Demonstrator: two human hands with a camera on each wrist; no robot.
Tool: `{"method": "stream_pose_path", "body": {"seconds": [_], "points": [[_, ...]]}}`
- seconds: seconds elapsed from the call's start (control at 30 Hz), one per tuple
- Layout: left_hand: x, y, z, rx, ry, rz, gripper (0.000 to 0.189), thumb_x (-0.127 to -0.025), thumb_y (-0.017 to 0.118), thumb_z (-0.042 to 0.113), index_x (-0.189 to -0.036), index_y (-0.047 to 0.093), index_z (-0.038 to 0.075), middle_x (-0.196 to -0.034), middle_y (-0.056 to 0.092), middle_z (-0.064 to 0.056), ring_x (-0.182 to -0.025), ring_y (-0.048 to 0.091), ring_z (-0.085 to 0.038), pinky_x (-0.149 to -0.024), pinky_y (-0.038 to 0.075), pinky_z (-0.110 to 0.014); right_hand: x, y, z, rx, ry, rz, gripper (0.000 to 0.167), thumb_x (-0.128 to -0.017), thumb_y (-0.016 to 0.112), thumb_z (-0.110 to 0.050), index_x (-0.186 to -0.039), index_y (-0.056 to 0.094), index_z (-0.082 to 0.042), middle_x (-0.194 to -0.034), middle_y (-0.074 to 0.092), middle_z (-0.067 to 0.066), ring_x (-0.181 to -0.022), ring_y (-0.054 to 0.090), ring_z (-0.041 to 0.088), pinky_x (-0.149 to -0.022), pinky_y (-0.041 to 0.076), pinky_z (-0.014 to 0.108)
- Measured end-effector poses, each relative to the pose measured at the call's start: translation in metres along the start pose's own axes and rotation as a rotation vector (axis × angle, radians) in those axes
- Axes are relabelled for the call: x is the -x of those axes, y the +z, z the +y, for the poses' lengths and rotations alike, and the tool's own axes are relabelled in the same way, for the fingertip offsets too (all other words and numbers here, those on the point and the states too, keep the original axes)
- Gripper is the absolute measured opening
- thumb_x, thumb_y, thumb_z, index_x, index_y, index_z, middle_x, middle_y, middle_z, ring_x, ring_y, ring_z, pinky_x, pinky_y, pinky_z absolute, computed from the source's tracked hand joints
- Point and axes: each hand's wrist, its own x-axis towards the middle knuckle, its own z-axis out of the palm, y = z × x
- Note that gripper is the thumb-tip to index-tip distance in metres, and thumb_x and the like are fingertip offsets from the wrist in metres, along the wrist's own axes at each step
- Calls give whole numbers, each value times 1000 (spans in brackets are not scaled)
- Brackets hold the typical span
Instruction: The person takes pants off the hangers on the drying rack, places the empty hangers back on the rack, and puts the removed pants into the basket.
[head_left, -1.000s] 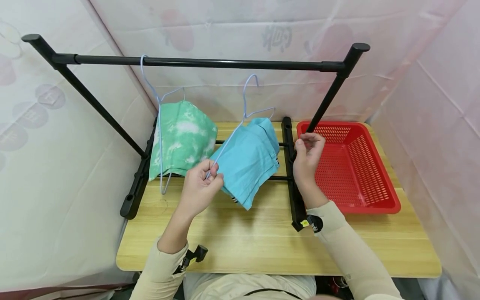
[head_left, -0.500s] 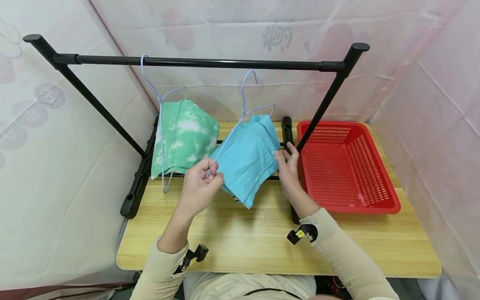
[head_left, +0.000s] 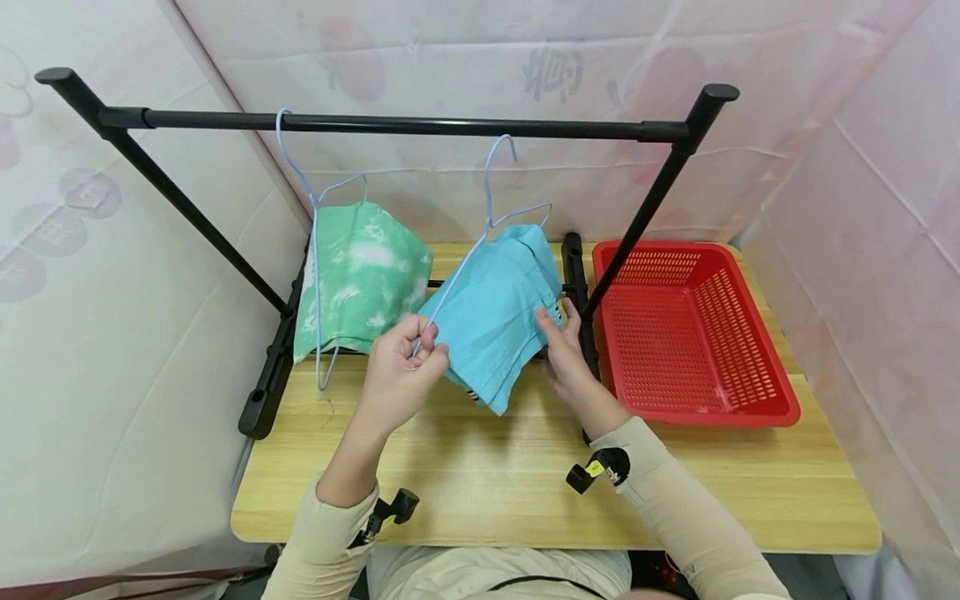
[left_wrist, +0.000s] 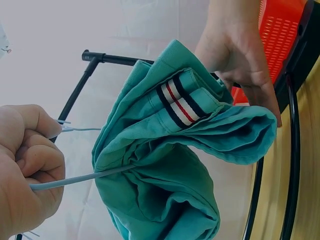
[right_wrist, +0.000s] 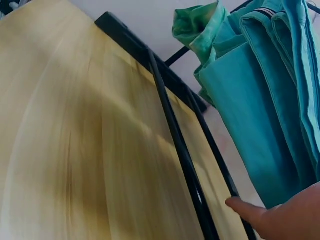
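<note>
My left hand grips the lower corner of a pale blue wire hanger, and its curled fingers around the wire show in the left wrist view. A folded blue garment with striped trim is draped over the hanger. The hook's top is right at the lower edge of the black rod in the head view. At the garment's right side is my right hand, thumb in front of the edge and fingers loosely extended. Left of these, a green and white garment hangs from the rod on a second hanger.
A red plastic basket stands right of the rack on the wooden table. The rack's right post rises between basket and garments. Pale printed curtains enclose the table on three sides.
My right hand has moved left from the rack's post to the blue garment's edge. The hook of the held hanger has risen slightly toward the rod; my left hand keeps its grip.
</note>
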Motion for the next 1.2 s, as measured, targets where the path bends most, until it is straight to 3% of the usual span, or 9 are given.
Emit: {"method": "stream_pose_path", "body": {"seconds": [0.17, 0.27, 0.4, 0.57, 0.83, 1.2], "points": [[-1, 1, 0, 6, 16, -4, 20, -88, 58, -8, -77, 46, 4, -55, 24, 2, -47, 20, -10, -45, 20, -21, -1, 1, 4, -175, 71, -45, 92, -93, 65, -50, -152, -6, -48, -156, 23, 9, -139, 34, 29, -115, 23, 60], [-1, 1, 0, 3, 33, -5, 21, -89, 57, -8, -76, 46, 4, -55, 23, 3, -47, 19, -10, -46, 20, -22, -3, 1, 6, -260, 107, -84, 88, -93, 65, -50, -151, -1, -49, -153, 27, 5, -136, 35, 26, -116, 22, 56], [-2, 2, -2, 16, 40, -13, 19, -89, 56, -8, -77, 46, 3, -56, 25, 2, -47, 21, -9, -44, 20, -21, -7, 0, 8, -304, 168, -178, 77, -95, 58, -56, -153, 10, -42, -149, 33, 0, -136, 34, 21, -117, 18, 51], [-2, 3, -3, 27, 42, -16, 18, -88, 57, -7, -76, 46, 2, -57, 28, 1, -47, 23, -8, -42, 20, -21, -9, -2, 11, -388, 260, -272, 78, -93, 52, -65, -155, 17, -31, -148, 34, -2, -139, 29, 18, -120, 13, 44], [-1, 3, -2, 22, 43, -12, 19, -89, 57, -8, -76, 47, 2, -59, 28, 0, -46, 22, -8, -42, 20, -21, -7, 1, 13, -509, 320, -284, 74, -89, 58, -64, -147, 29, -27, -141, 40, -4, -133, 37, 15, -119, 18, 35], [-1, 2, 1, 32, 68, -19, 20, -88, 56, -7, -76, 45, 4, -57, 25, -1, -47, 21, -9, -43, 20, -22, -5, 5, 10, -517, 372, -256, 60, -89, 64, -58, -134, 39, -27, -127, 51, -8, -120, 47, 12, -111, 30, 31]]}}
